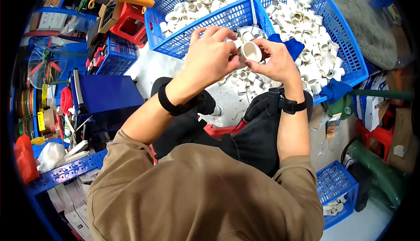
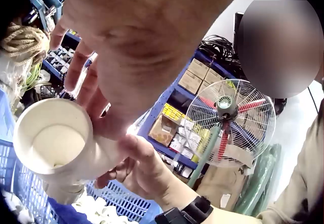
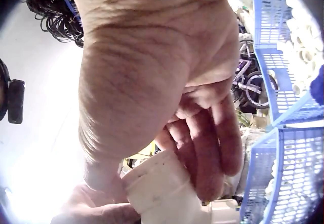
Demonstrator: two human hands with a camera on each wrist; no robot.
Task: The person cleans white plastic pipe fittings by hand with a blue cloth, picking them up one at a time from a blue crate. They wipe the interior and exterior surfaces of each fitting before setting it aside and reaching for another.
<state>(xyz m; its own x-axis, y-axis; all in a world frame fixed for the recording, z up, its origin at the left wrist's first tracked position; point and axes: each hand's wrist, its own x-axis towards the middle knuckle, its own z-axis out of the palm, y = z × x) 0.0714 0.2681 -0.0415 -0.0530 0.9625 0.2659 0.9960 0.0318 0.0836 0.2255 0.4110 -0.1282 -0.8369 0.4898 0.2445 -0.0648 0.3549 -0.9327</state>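
Right hand (image 3: 152, 82) pinches the white fitting (image 3: 164, 193) — slackening could drop it onto the pile (image 1: 250, 83) below; left hand (image 1: 212, 55) — grip unclear.

The right hand (image 2: 144, 173) grips a white pipe fitting (image 2: 87, 156), the left hand (image 2: 129, 49) against it, with a caged fan (image 2: 226, 103) standing behind.
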